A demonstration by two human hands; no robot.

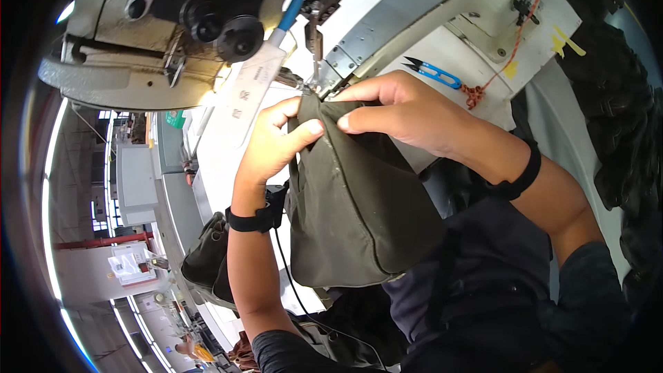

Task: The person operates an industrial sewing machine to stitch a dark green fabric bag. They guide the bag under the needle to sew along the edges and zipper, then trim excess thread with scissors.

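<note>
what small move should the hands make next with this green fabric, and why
Perhaps smooth the top of the olive fabric flat before feeding it in: the left hand and right hand both hold it there, close to the sewing machine's working end, where it narrows and folds, so a crease might catch.

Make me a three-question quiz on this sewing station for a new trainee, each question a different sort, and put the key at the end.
1. True or false: the left grip and the right grip are both on the olive cloth.

2. What colour is the handle of the snips?
A) Red
B) Blue
C) Green

3. Fill the gap: the orange cord lies tangled beside the ____.

Key:
1. True
2. B
3. Snips
</note>
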